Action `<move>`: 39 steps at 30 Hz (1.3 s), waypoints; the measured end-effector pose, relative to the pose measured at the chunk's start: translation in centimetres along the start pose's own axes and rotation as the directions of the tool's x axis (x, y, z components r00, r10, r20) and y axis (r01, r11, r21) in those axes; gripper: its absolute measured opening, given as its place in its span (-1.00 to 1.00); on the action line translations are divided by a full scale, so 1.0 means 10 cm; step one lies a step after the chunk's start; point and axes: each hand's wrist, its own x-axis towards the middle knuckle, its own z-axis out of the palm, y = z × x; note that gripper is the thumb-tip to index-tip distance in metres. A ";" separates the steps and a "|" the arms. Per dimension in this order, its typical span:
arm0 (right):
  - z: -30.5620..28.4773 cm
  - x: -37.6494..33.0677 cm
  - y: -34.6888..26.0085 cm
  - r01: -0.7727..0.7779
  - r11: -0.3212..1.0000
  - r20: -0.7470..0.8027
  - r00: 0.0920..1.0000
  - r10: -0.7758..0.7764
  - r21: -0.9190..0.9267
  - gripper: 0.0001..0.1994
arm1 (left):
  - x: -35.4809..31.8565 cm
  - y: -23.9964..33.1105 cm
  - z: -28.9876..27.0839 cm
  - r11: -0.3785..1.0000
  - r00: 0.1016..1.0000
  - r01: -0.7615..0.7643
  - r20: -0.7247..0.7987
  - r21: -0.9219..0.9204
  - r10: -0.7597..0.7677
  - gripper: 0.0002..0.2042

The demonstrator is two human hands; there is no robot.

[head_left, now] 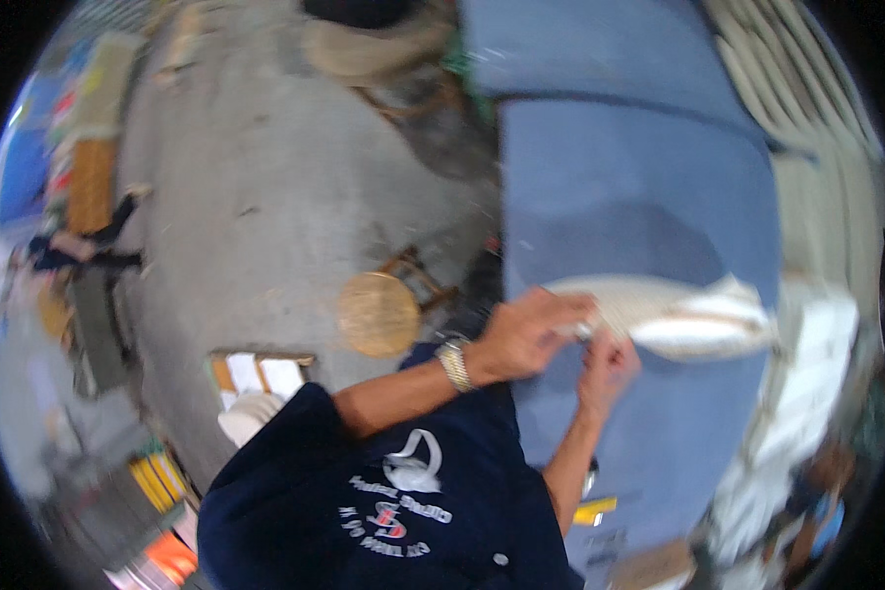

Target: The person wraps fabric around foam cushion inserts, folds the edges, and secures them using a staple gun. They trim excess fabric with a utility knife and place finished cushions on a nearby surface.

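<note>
A long cream piece, apparently textured fabric with white parts folded at its right end, lies on the blue-topped table. The picture is blurred, so its exact kind cannot be told. My left hand, with a gold watch on the wrist, has its fingers closed on the near left edge of this piece. Close beside it, my right hand is closed in a pinch at the same edge. Something small and shiny shows between the two hands; what it is I cannot make out.
A round wooden stool stands left of the table. White stacks line its right side. Near my right forearm lie a yellow object and a cardboard box. Other people appear at far left and lower right.
</note>
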 end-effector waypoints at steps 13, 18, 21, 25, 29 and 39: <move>0.14 0.10 0.16 -0.092 0.978 -0.045 0.994 0.102 0.185 -0.73 | 0.00 -0.09 -0.09 0.972 0.978 0.210 0.037 -0.109 -0.207 -0.58; 0.14 0.04 0.01 0.113 0.986 0.058 0.991 -0.121 0.122 -0.82 | 0.04 -0.05 -0.21 0.920 0.957 0.281 0.150 -0.274 -0.248 -0.60; 0.22 0.02 -0.13 0.086 0.964 0.049 0.994 -0.101 0.253 -0.77 | 0.06 0.04 -0.23 0.835 0.914 0.403 0.203 -0.375 -0.350 -0.55; 0.20 -0.02 -0.13 0.095 0.946 0.047 0.992 -0.116 0.311 -0.75 | 0.09 0.00 -0.22 0.835 0.914 0.386 0.285 -0.393 -0.288 -0.57; 0.22 -0.03 -0.14 0.108 0.945 0.043 0.991 -0.128 0.309 -0.73 | 0.05 -0.02 -0.25 0.884 0.940 0.299 0.271 -0.360 -0.207 -0.52; 0.21 -0.12 0.04 0.081 0.936 0.042 0.994 -0.101 0.342 -0.73 | 0.00 0.01 -0.01 0.864 0.876 0.461 0.259 -0.203 -0.407 -0.38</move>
